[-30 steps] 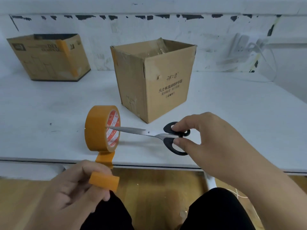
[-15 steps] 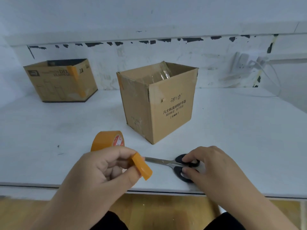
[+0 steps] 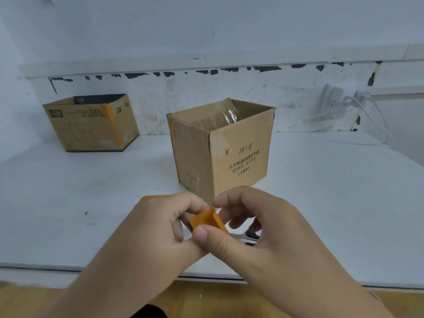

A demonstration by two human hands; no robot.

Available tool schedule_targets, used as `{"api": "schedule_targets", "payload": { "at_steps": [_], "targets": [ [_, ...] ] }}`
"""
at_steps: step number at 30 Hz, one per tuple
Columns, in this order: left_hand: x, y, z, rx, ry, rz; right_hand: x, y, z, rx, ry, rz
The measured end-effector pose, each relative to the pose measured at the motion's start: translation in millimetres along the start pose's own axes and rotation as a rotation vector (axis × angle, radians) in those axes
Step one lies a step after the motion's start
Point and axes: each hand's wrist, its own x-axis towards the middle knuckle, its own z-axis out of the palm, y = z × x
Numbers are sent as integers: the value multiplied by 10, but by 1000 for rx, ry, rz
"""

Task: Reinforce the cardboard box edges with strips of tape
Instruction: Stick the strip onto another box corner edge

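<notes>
An open brown cardboard box (image 3: 238, 157) with printed text stands mid-table, one corner toward me, a short orange tape piece on its upper left edge. Just in front of that corner, my left hand (image 3: 160, 228) pinches a cut orange tape strip (image 3: 206, 220) between thumb and fingers. My right hand (image 3: 259, 223) meets it from the right, fingertips at the strip's top edge. The orange tape roll (image 3: 146, 198) is almost hidden behind my left hand. The scissors (image 3: 247, 236) lie on the table under my right hand, mostly covered.
A second cardboard box (image 3: 91, 125) with an orange tape strip down its front stands at the back left against the wall. A power strip and white cable (image 3: 358, 102) hang at the back right. The white table's front edge (image 3: 68, 267) runs below my hands.
My right hand has let go of the scissors and come over to the tape strip. My left hand has lifted the cut strip up in front of the box. The view has tilted upward.
</notes>
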Motion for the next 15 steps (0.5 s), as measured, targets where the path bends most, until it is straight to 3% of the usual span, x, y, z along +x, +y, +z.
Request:
{"api": "schedule_targets", "payload": {
  "at_steps": [6, 15],
  "targets": [
    [138, 24, -135, -24, -61, 15, 167, 1, -82, 92, 41, 7],
    [512, -4, -338, 71, -4, 120, 533, 85, -217, -122, 137, -78]
  ]
}}
